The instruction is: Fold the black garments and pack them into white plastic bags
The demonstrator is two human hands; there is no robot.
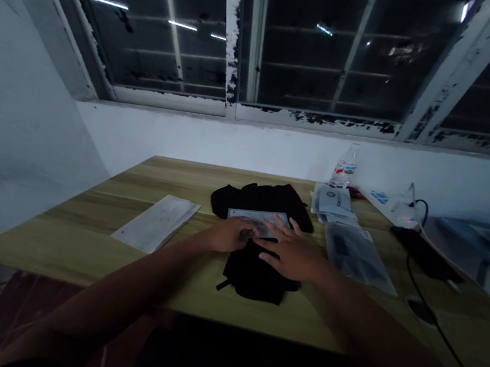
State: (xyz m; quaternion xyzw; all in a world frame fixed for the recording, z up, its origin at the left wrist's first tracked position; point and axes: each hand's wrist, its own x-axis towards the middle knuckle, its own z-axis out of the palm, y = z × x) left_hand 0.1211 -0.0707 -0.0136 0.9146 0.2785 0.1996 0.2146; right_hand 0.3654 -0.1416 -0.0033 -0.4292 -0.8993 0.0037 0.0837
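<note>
Black cloth (265, 198), which looks like a folded garment, lies on the wooden table in front of me. A pale rectangular sheet or card (240, 212) rests on it, partly covered by my hands. At the sheet's near edge, my left hand (230, 235) has its fingers curled in; what they grip, if anything, is hidden. My right hand (292, 252) lies with fingers spread over the sheet's right part and the cloth. Nearer to me, a lower part of the black cloth (257, 277) extends below both hands, with a small strap-like end at its left.
A pale flat packet (155, 223) lies to the left. On the right are a clear bag with something dark inside (358, 254), printed packets (335, 202), a water bottle (345, 168), a black object (427, 253) and a cable (437, 328). The wooden table (73, 242) meets a windowed wall.
</note>
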